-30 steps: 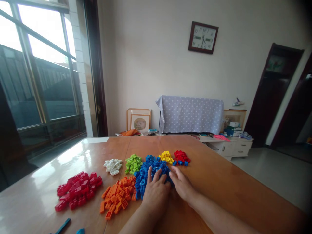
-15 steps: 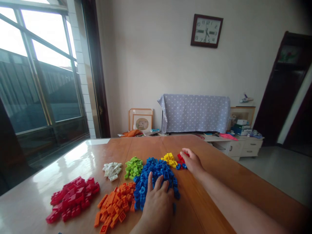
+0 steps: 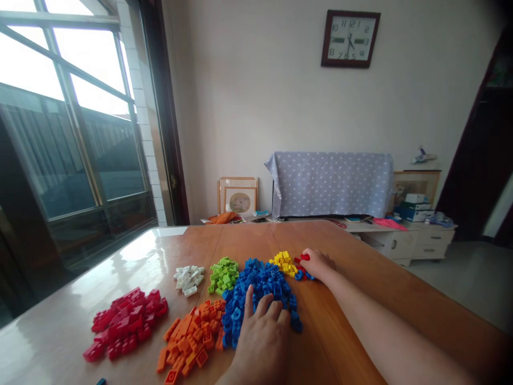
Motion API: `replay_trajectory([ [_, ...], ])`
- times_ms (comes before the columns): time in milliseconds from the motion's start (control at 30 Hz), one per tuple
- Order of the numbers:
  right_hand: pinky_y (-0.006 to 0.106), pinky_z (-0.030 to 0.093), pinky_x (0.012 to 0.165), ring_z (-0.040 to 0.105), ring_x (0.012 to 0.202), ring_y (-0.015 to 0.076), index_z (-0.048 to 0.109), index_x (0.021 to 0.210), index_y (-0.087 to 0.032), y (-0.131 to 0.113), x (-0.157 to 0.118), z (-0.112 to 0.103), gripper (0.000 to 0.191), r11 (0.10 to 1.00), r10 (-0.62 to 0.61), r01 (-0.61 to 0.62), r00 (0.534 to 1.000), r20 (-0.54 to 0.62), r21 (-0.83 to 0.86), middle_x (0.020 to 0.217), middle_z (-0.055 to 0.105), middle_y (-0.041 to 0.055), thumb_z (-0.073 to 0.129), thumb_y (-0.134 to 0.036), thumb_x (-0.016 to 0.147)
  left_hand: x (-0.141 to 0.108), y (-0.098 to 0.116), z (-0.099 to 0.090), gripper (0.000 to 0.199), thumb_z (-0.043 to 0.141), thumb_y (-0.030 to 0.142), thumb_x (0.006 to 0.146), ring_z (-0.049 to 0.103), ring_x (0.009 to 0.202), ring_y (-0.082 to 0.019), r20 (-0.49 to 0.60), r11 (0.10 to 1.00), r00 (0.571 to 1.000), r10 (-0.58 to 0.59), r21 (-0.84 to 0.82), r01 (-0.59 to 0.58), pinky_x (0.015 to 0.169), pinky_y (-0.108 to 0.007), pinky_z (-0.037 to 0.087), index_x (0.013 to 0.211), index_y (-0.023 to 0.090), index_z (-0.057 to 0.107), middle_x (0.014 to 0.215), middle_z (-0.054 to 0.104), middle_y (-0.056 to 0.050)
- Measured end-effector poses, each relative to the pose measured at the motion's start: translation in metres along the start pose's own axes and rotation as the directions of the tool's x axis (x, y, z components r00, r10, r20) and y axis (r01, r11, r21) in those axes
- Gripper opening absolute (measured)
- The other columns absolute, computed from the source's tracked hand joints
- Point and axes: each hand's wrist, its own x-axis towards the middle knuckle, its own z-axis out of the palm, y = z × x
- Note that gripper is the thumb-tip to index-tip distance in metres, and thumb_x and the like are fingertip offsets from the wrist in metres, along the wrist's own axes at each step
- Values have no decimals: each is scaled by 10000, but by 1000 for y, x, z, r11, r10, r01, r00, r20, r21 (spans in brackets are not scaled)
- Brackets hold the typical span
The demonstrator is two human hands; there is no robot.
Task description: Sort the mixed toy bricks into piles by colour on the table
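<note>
Right hand (image 3: 319, 262): in the head view, it is placed at the red pile (image 3: 305, 257), the rightmost one on the counter (image 3: 240, 240); it is shifted there from the side of the blue pile (image 3: 258, 278), where it is seen one second ago.
Right grip: the fingers are curled over the red bricks; whether a brick is clamped cannot be told.
Red pile: it is found just right of the yellow pile (image 3: 284, 263), and it is partly covered by the hand; blue bricks (image 3: 298, 275) are seen at its near edge.
Meaning of the shift: two piles are now attended at once, as it is judged, and the blue one is left to a single hand.
Left hand (image 3: 262, 331): it is kept at the near side of the blue pile, as in both earlier frames.
Left grip: the fingers are spread apart; no brick is seen clamped, though the palm is hidden.
Orange pile (image 3: 190, 337): it is left untouched, beside the blue pile.
Clock (image 3: 350, 38): it is seen higher than one second ago, so a tilted head is supposed.
</note>
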Motion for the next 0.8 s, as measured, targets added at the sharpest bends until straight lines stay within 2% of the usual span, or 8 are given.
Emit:
replay_trajectory([
  [200,385,398,777,560,997,301,697,1036,-351,-1,-45,-13,311,996,-45,43,999,-21,-77,1059,687,55,621,-423,744,-2,5,0,160,523,234,900,507,1191,-245,-9,1000,1000,27,-3,-27,1184,-597,-128,992,267,650,1063,662,-11],
  [300,353,395,793,548,952,265,698,1043,-334,-9,-70,-15,304,986,-156,152,987,-47,-73,1037,682,45,626,-381,751,-4,7,-2,156,516,248,907,510,1191,-247,-15,1000,1000,18,-7,-18,1187,-608,-95,983,264,652,1075,659,-11],
  [433,337,399,853,543,945,243,709,1030,-306,-23,-93,-17,289,961,-278,277,956,-97,-26,1051,665,41,634,-316,750,-7,9,-14,225,488,382,940,512,1207,-255,-24,999,1000,-12,-43,11,1196,-615,-18,1026,264,659,1139,658,-26],
  [500,335,407,878,555,960,240,712,1037,-289,-33,-99,-19,294,953,-296,301,947,-126,23,1042,654,49,633,-291,754,-9,8,-19,318,505,477,922,489,1250,-271,-34,997,999,-27,-66,25,1203,-606,18,1115,270,648,1212,644,-36],
  [600,333,433,897,584,967,231,714,1040,-262,-53,-105,-23,290,928,-318,343,933,-169,146,1034,644,60,639,-275,761,-11,4,-16,574,536,584,871,423,1334,-305,-84,996,994,-70,-63,65,1211,-593,54,1344,261,547,1361,577,-66],
  [700,348,463,914,604,987,233,708,1041,-251,-83,-112,-23,273,859,-367,413,909,-199,302,1048,653,65,659,-307,778,-10,-2,-5,840,550,668,819,339,1405,-331,-174,990,975,-139,-26,137,1214,-584,58,1506,222,364,1504,451,-93],
  [800,363,477,942,617,1017,227,706,1057,-251,-118,-120,-18,247,770,-404,459,888,-219,443,1066,676,67,628,-324,834,-9,-8,3,972,545,712,791,234,1464,-339,-253,977,946,-202,15,212,1215,-568,59,1554,185,256,1588,313,-102],
])
